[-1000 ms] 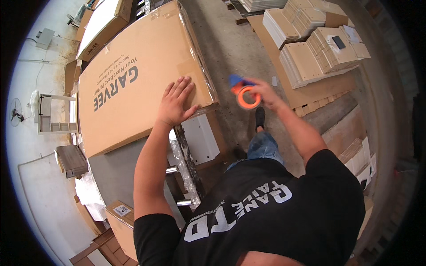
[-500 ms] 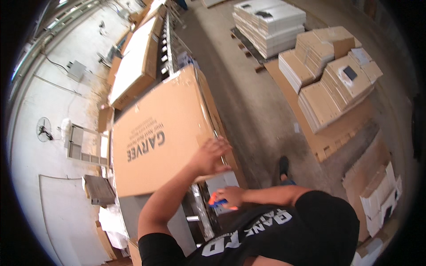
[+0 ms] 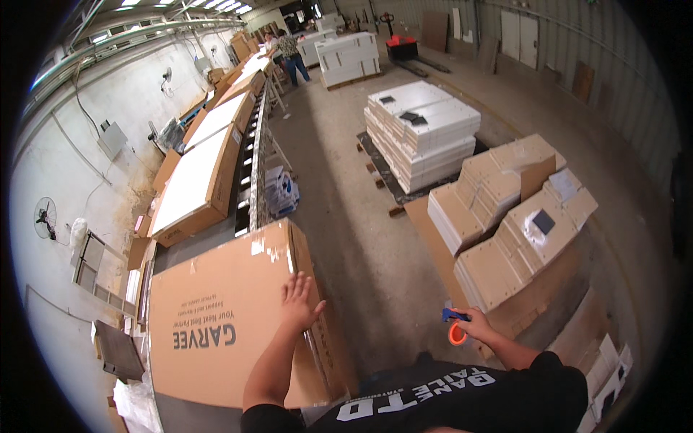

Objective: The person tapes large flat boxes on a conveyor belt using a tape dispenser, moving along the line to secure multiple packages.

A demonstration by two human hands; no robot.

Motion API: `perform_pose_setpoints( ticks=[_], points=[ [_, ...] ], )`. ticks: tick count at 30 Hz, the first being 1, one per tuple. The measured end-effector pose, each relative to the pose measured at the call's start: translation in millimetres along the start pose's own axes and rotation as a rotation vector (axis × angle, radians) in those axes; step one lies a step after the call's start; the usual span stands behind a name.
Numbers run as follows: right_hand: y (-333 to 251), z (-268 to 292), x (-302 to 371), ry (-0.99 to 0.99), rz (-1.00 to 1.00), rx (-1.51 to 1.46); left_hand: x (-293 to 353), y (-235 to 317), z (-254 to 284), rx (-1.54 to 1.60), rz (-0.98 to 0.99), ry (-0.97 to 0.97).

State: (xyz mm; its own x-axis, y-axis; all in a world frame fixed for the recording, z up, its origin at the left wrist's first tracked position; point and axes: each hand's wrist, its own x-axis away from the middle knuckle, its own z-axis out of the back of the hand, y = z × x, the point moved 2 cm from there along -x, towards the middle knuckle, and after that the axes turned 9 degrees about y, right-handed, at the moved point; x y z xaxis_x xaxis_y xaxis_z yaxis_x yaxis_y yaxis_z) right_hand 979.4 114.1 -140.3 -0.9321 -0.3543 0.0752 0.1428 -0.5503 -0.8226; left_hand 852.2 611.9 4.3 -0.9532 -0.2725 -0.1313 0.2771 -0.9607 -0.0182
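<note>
A large brown cardboard box (image 3: 209, 303) lies flat on the roller line in front of me on the left, with dark print on its top. My left hand (image 3: 297, 302) rests on the box's right top edge, palm down and fingers spread. Clear tape (image 3: 291, 254) runs along that edge and shines near the far corner. Out to the right, away from the box, my right hand (image 3: 475, 327) grips a tape dispenser (image 3: 456, 332) with a blue body and an orange ring. The box's near end is partly hidden by my left arm and shirt.
Open boxes with white panels (image 3: 195, 187) sit farther along the roller conveyor (image 3: 254, 162). White boards (image 3: 419, 123) are stacked on a pallet at right, and brown-faced panels (image 3: 520, 231) lie nearer. Two people (image 3: 290, 54) stand far down the line beside the conveyor.
The view has lifted toward the far end of the hall. My right hand has swung right, away from the box, with the tape dispenser. My left hand stays at the box's right edge.
</note>
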Motion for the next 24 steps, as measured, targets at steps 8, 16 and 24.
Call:
perform_pose_setpoints(
  ticks=[8, 16, 24],
  points=[
    [-36, -58, -121, -0.018, 0.015, -0.156, -129, -96, -15, 0.076, 0.427, 0.054],
    [-45, -90, -244, -0.044, 0.157, 0.017, -225, -205, -28, -0.075, 0.512, 0.270],
    [-93, -89, -385, 0.119, -0.042, 0.012, -223, -328, -41, 0.353, 0.858, 0.201]
  ],
)
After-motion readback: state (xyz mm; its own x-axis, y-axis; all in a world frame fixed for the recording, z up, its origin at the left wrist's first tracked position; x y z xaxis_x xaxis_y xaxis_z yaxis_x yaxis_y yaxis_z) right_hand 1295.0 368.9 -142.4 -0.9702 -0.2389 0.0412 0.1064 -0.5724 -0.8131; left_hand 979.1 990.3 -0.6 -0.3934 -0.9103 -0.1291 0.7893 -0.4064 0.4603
